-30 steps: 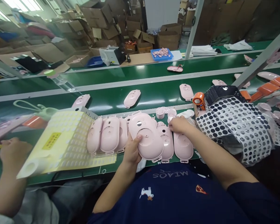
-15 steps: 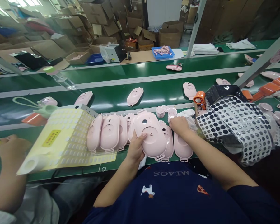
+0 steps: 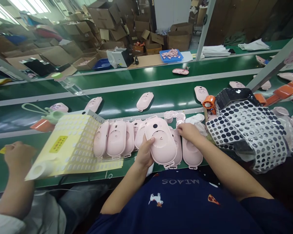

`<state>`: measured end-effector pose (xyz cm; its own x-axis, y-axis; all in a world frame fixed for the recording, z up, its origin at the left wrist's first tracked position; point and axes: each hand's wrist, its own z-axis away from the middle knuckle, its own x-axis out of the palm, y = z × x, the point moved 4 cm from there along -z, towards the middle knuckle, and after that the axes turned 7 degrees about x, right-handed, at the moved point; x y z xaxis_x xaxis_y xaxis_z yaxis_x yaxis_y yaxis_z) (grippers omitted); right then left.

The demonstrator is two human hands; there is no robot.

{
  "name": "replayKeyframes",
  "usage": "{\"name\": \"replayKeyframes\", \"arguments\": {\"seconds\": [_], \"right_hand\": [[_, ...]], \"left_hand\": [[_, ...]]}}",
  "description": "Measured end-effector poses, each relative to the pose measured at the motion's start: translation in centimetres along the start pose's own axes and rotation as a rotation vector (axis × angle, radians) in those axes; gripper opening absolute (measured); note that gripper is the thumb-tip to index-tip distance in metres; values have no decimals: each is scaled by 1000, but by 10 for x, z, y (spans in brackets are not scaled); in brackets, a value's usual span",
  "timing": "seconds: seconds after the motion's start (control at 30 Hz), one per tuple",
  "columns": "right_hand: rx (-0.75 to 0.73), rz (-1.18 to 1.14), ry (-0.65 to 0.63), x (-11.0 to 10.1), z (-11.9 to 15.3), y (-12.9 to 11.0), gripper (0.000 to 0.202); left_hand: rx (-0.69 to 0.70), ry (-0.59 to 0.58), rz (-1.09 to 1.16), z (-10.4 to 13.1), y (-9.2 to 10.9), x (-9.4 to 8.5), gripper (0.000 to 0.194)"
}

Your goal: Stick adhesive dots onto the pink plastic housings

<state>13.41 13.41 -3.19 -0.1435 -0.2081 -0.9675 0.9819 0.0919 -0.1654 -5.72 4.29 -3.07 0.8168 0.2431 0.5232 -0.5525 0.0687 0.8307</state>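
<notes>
the left hand [image 3: 144,155] is closed around the left edge of one pink cover [image 3: 161,146], with the thumb lying on its face. this cover is held in front of other pink covers [image 3: 116,139] on the green counter [image 3: 114,174]. the right hand [image 3: 188,132] has its fingers drawn together near small round pieces [image 3: 180,117]; whether it grips something, i cannot tell.

Open gap behind, crowding in front

A free gap on the green belt [image 3: 172,97] runs between the middle cover [image 3: 145,101] and the far cover [image 3: 201,94]. Nearer, a row of covers [image 3: 116,144] crowds the tabletop [image 3: 128,167] from the yellow sheet [image 3: 72,136] to the right hand [image 3: 188,132]. Round discs [image 3: 168,116] and white wrap [image 3: 197,121] lie just behind that hand; dotted sheets [image 3: 254,125] and an orange fan [image 3: 209,102] block its right.
</notes>
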Motion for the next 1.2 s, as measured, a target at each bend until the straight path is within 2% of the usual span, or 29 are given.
{"name": "replayKeyframes", "arguments": {"seconds": [0.07,0.13,0.2,0.27,0.33,0.4,0.47,0.53,0.77,0.9,1.03,1.2], "right_hand": [[10,-41,91,-17,10,5,29],[-57,-147,273,-37,27,5,32],[-283,-310,463,-55,49,-1,29],[-625,-393,573,-65,71,-10,23],[-920,-294,599,-67,87,-18,20],[-1062,-125,626,-66,95,-21,21],[-1054,-6,619,-66,97,-21,21],[-976,32,582,-65,99,-23,18],[-682,-68,669,-56,114,-37,12],[-738,-43,581,-51,119,-37,21],[-779,14,465,-53,124,-29,32],[-895,11,361,-55,121,-17,35]], "left_hand": [[-9,-26,-8,0,-1,0,87],[-36,-51,-11,0,-3,0,89],[-64,-88,-7,1,-6,3,88],[-91,-148,8,3,-9,8,84],[-109,-210,33,5,-10,14,81],[-109,-251,57,6,-10,19,80],[-97,-271,62,8,-8,21,84],[-90,-280,49,9,-7,21,89],[-73,-288,-26,13,-10,21,89],[-47,-273,-39,12,-8,21,85],[-80,-249,-22,11,-6,18,81],[-122,-327,-69,12,-11,18,87]]}}
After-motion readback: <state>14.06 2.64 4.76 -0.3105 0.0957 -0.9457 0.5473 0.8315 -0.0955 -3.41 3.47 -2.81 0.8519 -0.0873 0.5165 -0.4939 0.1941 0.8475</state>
